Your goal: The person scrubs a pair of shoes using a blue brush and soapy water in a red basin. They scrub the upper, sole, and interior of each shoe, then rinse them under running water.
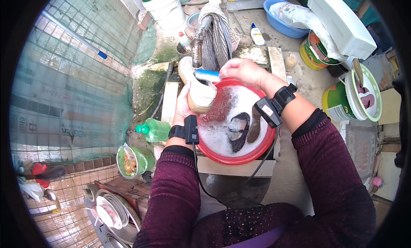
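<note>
A pale cream shoe with a tan sole is held by my left hand, above the left edge of a red plastic basin. My right hand grips one end of a blue scrubbing brush, whose white bristles are at the shoe's opening. Inside the basin, foamy water surrounds a dark shoe, partly under suds, with a brownish item beside it. A tap and pipe wrapped in cloth stand beyond the basin.
Left of the basin are a green plastic bottle and a small green bin. Stacked bowls sit at lower left. A white bottle, a blue basin, a white foam box and buckets stand at right. Wire mesh lines the left.
</note>
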`<action>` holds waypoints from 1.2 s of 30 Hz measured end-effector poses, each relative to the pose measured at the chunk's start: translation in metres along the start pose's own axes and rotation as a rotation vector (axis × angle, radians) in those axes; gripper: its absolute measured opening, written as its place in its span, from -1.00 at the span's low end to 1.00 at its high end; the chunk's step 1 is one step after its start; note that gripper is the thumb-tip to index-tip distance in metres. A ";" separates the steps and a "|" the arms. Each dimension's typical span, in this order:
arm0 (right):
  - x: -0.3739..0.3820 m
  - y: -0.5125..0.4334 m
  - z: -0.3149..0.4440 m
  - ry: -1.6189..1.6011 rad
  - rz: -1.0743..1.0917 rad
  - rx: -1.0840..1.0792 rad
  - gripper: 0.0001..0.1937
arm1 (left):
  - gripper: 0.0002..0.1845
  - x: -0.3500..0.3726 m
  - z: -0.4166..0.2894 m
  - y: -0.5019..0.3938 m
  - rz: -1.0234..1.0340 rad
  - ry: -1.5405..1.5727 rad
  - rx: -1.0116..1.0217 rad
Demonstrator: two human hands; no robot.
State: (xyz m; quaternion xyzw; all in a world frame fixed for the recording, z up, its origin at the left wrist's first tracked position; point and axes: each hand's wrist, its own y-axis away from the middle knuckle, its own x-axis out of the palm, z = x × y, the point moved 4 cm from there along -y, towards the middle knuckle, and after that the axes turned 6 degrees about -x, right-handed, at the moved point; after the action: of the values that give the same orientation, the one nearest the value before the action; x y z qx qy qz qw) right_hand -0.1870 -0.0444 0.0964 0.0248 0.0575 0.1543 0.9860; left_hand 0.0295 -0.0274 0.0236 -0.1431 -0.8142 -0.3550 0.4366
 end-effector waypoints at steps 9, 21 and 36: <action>0.046 0.003 -0.029 0.451 -0.408 -0.023 -0.61 | -0.37 0.030 0.030 0.054 0.014 -0.278 -0.276; 0.074 0.021 0.011 0.674 -0.219 -0.016 -0.62 | -0.41 0.036 0.023 0.092 0.038 -0.221 -0.186; 0.054 -0.011 -0.040 0.540 -0.291 0.056 -0.56 | -0.65 0.012 0.002 0.085 -0.322 -0.464 -0.139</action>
State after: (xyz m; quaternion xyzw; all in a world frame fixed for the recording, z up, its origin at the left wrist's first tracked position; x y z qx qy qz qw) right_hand -0.1371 -0.0370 0.0501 0.0017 0.3247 0.0106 0.9458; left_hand 0.0675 0.0334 0.0717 -0.1190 -0.8783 -0.4323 0.1659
